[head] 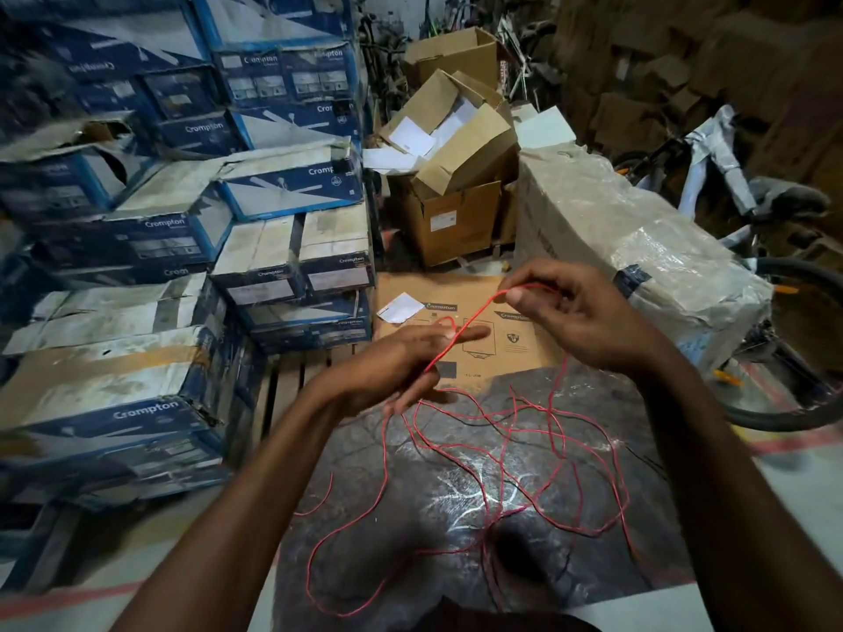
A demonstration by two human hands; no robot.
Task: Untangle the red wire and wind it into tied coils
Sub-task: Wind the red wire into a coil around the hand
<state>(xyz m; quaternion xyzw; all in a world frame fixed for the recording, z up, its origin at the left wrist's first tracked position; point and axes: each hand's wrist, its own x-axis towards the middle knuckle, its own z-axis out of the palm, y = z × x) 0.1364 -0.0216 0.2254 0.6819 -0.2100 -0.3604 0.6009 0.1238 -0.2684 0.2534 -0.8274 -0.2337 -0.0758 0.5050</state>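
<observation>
right hand (579, 321) pinches red wire (474, 319), left hand (401, 362) spread beneath it; a hard pull may tighten its tangles.

2 bare hands, l hand (401, 358) + r hand (588, 321), both w/ long slim fingers. r thumbnail (517, 295) short, rounded, trimmed close. l fingers (474, 333) soft w/ motion blur, so nails there can't be read. l forearm (255, 485) + r forearm (702, 449) bare from wrist to frame edge, lean, widening toward the elbow, w/ a faint sheen along the top of each. wrists bare too. at btm edge, btwn the forearms, a strip of dark cloth (502, 621), approx black. which garment it is can't be told.
</observation>
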